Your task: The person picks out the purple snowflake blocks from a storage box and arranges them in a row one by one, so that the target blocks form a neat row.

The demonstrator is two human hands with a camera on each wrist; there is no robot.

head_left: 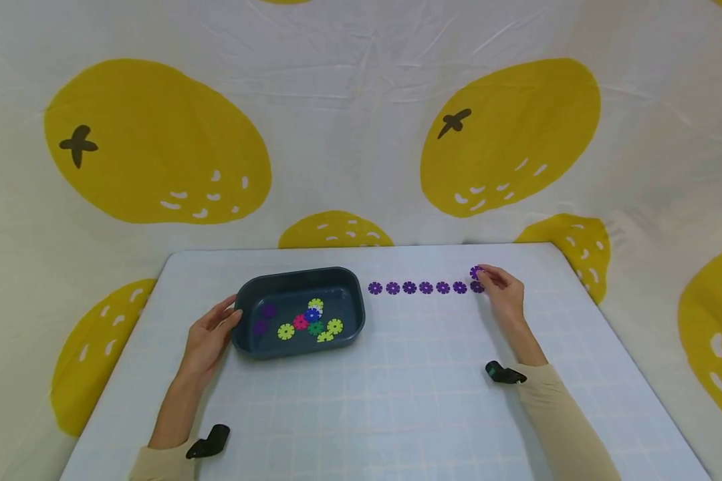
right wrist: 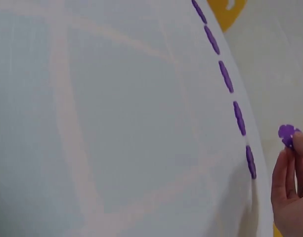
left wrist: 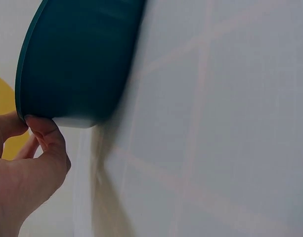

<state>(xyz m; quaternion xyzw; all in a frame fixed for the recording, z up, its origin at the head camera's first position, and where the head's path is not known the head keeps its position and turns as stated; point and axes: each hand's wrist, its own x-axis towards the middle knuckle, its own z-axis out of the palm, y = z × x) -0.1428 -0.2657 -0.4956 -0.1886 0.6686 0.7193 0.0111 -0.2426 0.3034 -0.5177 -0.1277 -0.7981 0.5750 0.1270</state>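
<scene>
Tray (head_left: 339, 300), head view: dark blue-green, on the left of the surface (head_left: 427, 401), with loose notched discs inside: two purple discs (head_left: 269, 310) toward its left end, and yellow-green (head_left: 285, 332), pink-red (head_left: 301, 322), blue (head_left: 312, 315) and green (head_left: 315, 328) ones to their right, some overlapping.
Left grip (head_left: 210, 341), head view: closed on the tray's left end, thumb on the near side.
Row (head_left: 426, 288), head view: seven purple discs in a line running right from near the tray, set slightly apart; the last is partly behind the fingers.
Right grip (head_left: 502, 294), head view: thumb and fingers pinching one more purple piece, the held disc (head_left: 474, 272), at the fingertips.
Held disc, head view: appears just beyond the row's last disc, on the far side, overlapping it in sight.
Tray, left wrist view: its outer wall fills the upper left; the left grip's thumb and fingers pinch the rim at the lower corner.
Row, right wrist view: five discs show nearly edge-on, along the surface's far edge.
Held disc, right wrist view: pinched at the right grip's fingertips, apart from the row, near its closest disc.
</scene>
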